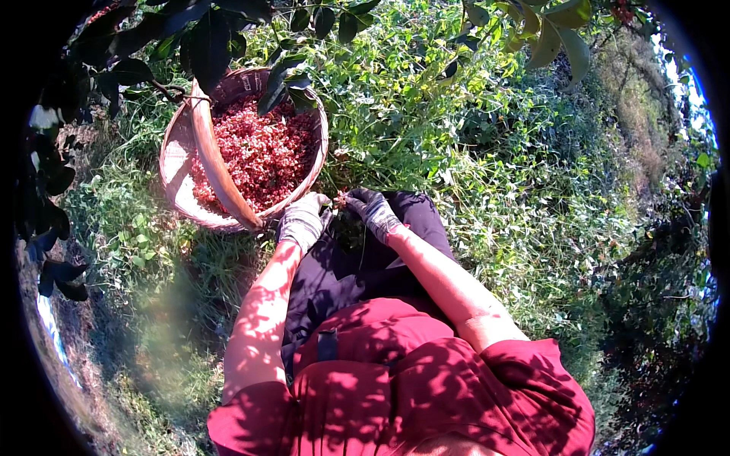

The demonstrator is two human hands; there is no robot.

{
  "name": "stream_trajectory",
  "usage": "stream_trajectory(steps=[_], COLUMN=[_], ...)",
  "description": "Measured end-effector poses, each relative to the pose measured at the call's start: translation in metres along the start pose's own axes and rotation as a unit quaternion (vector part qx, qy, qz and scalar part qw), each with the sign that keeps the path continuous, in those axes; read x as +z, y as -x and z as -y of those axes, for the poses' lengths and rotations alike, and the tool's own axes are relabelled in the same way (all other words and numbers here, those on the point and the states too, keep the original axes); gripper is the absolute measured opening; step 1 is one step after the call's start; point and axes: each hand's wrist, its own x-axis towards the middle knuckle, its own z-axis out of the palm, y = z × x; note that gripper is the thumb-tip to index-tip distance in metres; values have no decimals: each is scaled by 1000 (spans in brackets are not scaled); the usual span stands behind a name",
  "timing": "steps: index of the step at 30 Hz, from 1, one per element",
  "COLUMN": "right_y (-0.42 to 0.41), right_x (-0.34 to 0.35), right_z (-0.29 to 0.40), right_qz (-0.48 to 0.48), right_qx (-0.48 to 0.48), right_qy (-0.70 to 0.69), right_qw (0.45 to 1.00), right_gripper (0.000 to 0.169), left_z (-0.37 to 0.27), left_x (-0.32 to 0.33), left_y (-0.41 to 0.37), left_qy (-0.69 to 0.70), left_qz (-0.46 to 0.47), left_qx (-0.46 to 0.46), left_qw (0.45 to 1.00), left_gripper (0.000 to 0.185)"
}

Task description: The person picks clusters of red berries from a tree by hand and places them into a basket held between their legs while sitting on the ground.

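My left hand (304, 220), in a striped pale work glove, is beside the lower right rim of a woven basket (168, 162). Its fingers curl towards the other hand, and what they hold cannot be made out. My right hand (374, 212), in a darker-looking striped glove, pinches a small red berry cluster (341, 199) at its fingertips. A narrow gap lies between the two hands, just above my dark trousers (353, 273). Inside the basket is a heap of small red berry clusters (259, 154), with a thick wooden handle (214, 157) arching over it.
Leafy branches (211, 48) hang over the basket's upper part and along the top. Yellow-green leaves (547, 37) droop at the upper right. Grass and low weeds (502, 171) cover the ground around me. Dark shaded foliage (644, 296) stands at the right.
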Motion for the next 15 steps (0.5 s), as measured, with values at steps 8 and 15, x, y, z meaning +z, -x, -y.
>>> stream_trajectory(steps=[8, 15], right_y=[-6, -2], right_x=[7, 11], right_z=[-9, 1], right_qz=[-11, 33], right_qx=[-21, 87], right_qy=[1, -192], right_qw=[1000, 977], right_gripper=[19, 15], left_z=[-9, -3], left_x=[-15, -8], left_y=[1, 0], left_qy=[6, 28], left_qz=[44, 47], left_qx=[-8, -38], left_qw=[999, 998], left_gripper=[39, 28])
